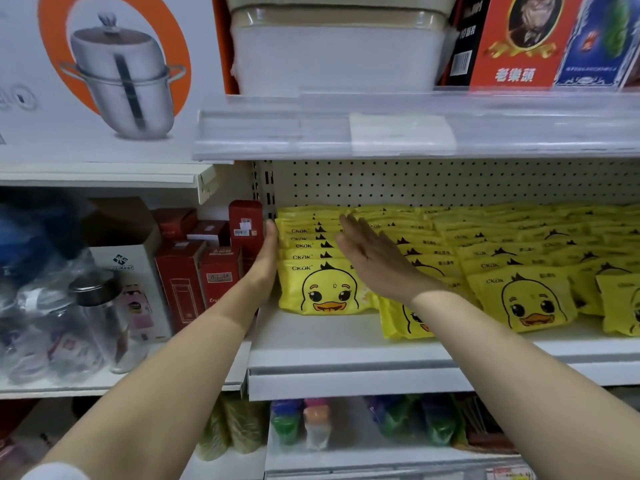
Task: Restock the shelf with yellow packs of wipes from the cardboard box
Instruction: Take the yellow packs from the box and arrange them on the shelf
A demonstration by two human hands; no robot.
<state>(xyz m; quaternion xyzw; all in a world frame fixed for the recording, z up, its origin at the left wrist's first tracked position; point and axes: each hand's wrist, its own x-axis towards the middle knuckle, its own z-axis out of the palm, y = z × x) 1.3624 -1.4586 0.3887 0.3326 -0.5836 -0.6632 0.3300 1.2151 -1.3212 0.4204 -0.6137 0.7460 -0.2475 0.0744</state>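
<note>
On the middle shelf, against its left upright, stands the leftmost row of yellow packs, filed on edge from the pegboard back to the duck-faced front pack. Both hands are flat, fingers straight, gripping nothing. The left hand lies along the row's left flank and the right hand along its right flank, above the neighbouring row; whether the right palm actually touches the packs cannot be told. Further rows of the same packs fill the shelf to the right. The cardboard box is out of view. Judged step: squaring up a row already placed. Risks: (a) uneven pressure from the two palms would buckle the soft packs or fan the row out sideways; (b) the right forearm passes just above the neighbouring row's front pack, which leans forward near the shelf lip, and a brush on withdrawal could tip it off; (c) the left wrist is close to the red boxes on the adjoining shelf and could knock them.
</note>
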